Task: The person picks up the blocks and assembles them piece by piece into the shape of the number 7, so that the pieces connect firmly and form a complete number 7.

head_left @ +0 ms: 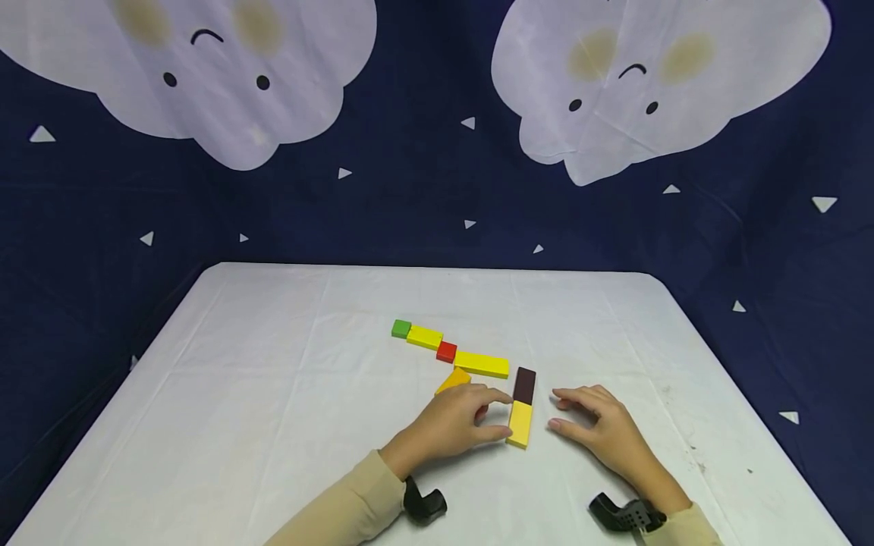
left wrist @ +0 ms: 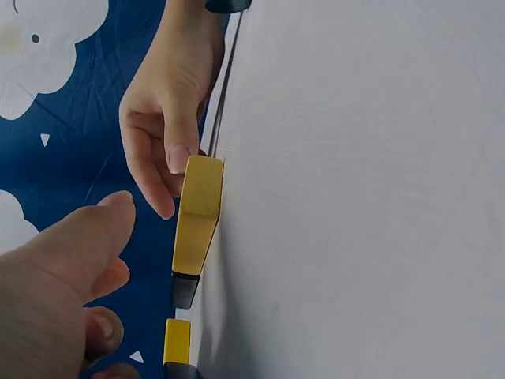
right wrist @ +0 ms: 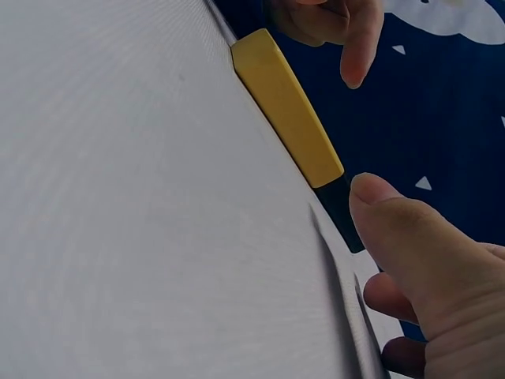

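A yellow block (head_left: 520, 425) and a dark brown block (head_left: 525, 385) lie end to end on the white table, forming one strip that runs away from the person. My left hand (head_left: 454, 425) is just left of this strip, thumb and forefinger spread toward the yellow block; the left wrist view has a gap between thumb and block. On the other side, my right hand (head_left: 601, 428) hovers with loosely bent fingers and nothing in them. Partly hidden behind the left hand is an orange block (head_left: 453, 378).
Farther back, a slanting row holds a green block (head_left: 400, 328), a yellow block (head_left: 425, 337), a red block (head_left: 447, 352) and a longer yellow block (head_left: 482, 365). The white table (head_left: 205, 425) meets a dark blue cloth (head_left: 423, 197) with cloud faces at its far edge.
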The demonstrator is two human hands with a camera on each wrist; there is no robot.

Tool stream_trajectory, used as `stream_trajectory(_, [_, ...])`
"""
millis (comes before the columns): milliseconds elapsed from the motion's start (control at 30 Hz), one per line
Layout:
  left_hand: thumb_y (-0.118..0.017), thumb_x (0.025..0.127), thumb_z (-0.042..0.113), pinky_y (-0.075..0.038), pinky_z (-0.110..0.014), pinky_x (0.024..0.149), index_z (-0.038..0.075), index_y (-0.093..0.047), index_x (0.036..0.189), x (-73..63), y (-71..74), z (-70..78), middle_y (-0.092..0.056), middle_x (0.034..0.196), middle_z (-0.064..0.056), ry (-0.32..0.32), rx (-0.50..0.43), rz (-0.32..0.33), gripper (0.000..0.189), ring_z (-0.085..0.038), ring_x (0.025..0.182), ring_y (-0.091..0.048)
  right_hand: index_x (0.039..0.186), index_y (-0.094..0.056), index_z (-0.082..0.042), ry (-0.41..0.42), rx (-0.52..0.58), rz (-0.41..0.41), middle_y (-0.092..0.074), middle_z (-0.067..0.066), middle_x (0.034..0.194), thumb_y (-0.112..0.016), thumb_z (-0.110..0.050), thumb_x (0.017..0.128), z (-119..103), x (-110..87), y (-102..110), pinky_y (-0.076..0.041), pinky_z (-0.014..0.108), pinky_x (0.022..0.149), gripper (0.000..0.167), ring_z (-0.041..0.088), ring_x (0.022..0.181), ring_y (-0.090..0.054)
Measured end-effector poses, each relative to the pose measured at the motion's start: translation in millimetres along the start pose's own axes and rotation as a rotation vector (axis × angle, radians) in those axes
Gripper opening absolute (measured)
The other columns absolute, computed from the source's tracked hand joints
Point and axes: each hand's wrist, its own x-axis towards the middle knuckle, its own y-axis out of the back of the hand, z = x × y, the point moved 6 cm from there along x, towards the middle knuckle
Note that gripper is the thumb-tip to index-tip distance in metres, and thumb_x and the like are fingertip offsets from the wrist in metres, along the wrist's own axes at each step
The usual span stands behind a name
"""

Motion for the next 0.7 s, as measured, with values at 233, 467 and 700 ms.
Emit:
stream_trajectory(233, [-0.070,0.091,0.043,-0.043,-0.017,0.075,0.022,-0.069,0.125,-1.5,-2.5,1.4,-0.044,0.066,0.012,-0.010,0.008,0.024,0.041,0.002,0.060,-0.036,0.115,-0.073,-0.013,0.000,-0.028,0.001,-0.071,-0.012,0.092,-0.090,-0.020,0.069,4.7,4.5,-0.5,-0.039,0.009,0.085,0.049,0.005,0.089,-0.057])
stream_trajectory(467, [-0.069,0.090,0.047,-0.045,-0.022,0.081,0.024,-0.072,0.121,-2.3,-5.7,6.9,-0.043,0.060,0.016,-0.069,0.136,0.061,0.038,0.004,0.059,-0.038,0.120,-0.071,-0.016,-0.044,-0.048,-0.036,-0.070,-0.012,0.095,-0.088,-0.025,0.073,11.1,13.1,-0.9,-0.040,0.010,0.086,0.051,0.003,0.093,-0.057])
stream_trajectory(700, [-0.070,0.089,0.048,-0.034,-0.015,0.067,0.024,-0.073,0.118,-2.0,-9.0,11.6,-0.042,0.058,0.017,-0.130,0.197,0.080,0.038,0.004,0.056,-0.037,0.122,-0.070,-0.016,-0.066,-0.037,-0.056,-0.069,-0.013,0.096,-0.087,-0.027,0.075,15.2,22.0,-0.8,-0.041,0.010,0.087,0.051,0.004,0.096,-0.059])
